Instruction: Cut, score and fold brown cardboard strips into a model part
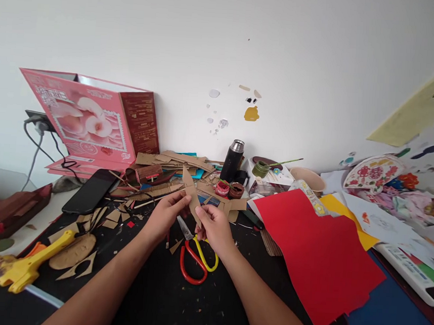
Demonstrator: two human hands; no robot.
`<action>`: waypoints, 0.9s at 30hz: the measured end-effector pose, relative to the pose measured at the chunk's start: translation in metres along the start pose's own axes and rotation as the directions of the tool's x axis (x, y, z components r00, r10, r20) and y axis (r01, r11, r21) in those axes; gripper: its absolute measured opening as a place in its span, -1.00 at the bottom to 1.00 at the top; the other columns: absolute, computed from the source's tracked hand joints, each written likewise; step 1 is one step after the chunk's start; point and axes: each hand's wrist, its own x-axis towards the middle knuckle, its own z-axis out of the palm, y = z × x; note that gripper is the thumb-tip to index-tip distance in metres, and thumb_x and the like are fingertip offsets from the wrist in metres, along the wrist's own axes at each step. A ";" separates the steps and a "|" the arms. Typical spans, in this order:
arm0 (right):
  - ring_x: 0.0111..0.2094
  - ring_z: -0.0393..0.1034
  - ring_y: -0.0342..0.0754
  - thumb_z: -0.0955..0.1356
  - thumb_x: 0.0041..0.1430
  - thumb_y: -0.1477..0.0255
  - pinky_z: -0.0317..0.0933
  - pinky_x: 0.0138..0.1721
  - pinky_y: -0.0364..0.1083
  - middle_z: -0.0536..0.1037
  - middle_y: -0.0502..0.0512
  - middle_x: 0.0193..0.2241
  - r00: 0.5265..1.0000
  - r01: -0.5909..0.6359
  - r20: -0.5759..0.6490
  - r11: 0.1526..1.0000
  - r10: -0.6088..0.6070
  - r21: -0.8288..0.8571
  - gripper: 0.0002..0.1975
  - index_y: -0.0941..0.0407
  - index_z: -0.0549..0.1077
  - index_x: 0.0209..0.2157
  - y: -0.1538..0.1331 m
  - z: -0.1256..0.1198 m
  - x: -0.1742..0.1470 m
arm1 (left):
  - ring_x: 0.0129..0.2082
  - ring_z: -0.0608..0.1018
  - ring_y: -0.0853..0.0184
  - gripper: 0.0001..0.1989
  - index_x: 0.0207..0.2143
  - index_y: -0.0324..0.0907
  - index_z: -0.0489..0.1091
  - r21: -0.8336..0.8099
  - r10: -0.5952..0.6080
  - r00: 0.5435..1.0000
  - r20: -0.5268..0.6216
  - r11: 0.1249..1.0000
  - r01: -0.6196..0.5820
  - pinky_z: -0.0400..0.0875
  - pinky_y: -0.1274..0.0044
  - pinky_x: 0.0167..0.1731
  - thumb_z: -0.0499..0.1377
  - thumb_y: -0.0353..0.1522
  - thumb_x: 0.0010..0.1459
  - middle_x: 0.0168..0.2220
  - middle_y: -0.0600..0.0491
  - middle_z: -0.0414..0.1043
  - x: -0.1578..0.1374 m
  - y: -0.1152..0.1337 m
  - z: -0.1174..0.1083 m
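Observation:
Both hands grip one narrow, pointed piece of brown cardboard, held tilted above the black mat. My left hand pinches its left edge between thumb and fingers. Lower down, my right hand closes on its right side, thumb on top. Under the hands lies a pair of scissors with one red and one yellow handle loop; the blades point away and are partly covered by the hands. Cardboard scraps are scattered to the left of my left hand.
A yellow glue gun lies at left, near a black phone. Behind stand a pink box, a black thermos and a red paint jar. Red paper covers the right side. Cardboard strips are piled at the back.

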 end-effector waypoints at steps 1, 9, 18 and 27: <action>-0.74 0.26 -0.19 0.45 0.15 -0.20 0.05 -0.70 -0.21 0.45 -0.10 -0.65 1.000 0.004 -0.009 1.000 -0.004 -0.010 -0.42 0.08 0.43 -0.32 0.003 -0.002 -0.001 | -0.51 0.45 0.36 -0.67 -0.39 -0.21 0.64 0.074 0.010 1.000 0.016 0.997 -0.011 0.33 0.55 -0.46 0.55 -0.14 0.08 -0.47 0.04 0.54 0.000 0.001 0.000; -0.72 0.22 -0.21 0.43 0.33 -0.04 0.09 -0.68 -0.20 0.45 -0.10 -0.61 0.994 0.102 -0.027 0.984 -0.107 -0.144 -0.55 0.09 0.54 -0.29 0.009 -0.015 -0.011 | -0.56 0.43 0.34 -0.63 -0.39 -0.22 0.65 0.172 -0.036 0.998 0.055 0.985 0.027 0.31 0.54 -0.52 0.54 -0.09 0.06 -0.51 0.02 0.52 -0.004 -0.001 0.003; -0.69 0.35 -0.20 0.44 0.27 -0.11 0.13 -0.66 -0.22 0.51 -0.10 -0.54 0.996 0.059 0.065 0.997 -0.063 0.057 -0.49 0.09 0.47 -0.20 0.003 -0.013 -0.009 | -0.51 0.48 0.36 -0.73 -0.38 -0.23 0.67 0.086 0.041 0.998 -0.038 0.996 -0.037 0.36 0.58 -0.47 0.58 -0.24 0.02 -0.48 0.02 0.55 -0.005 0.000 0.007; -0.69 0.38 -0.19 0.49 0.18 -0.13 0.10 -0.67 -0.22 0.53 -0.10 -0.54 0.996 0.058 0.053 0.984 -0.067 0.169 -0.44 0.09 0.47 -0.17 -0.001 -0.016 -0.007 | -0.51 0.51 0.36 -0.69 -0.35 -0.22 0.66 -0.070 0.029 0.998 0.059 0.997 -0.025 0.42 0.57 -0.48 0.60 -0.22 0.00 -0.49 0.03 0.53 -0.005 0.000 0.006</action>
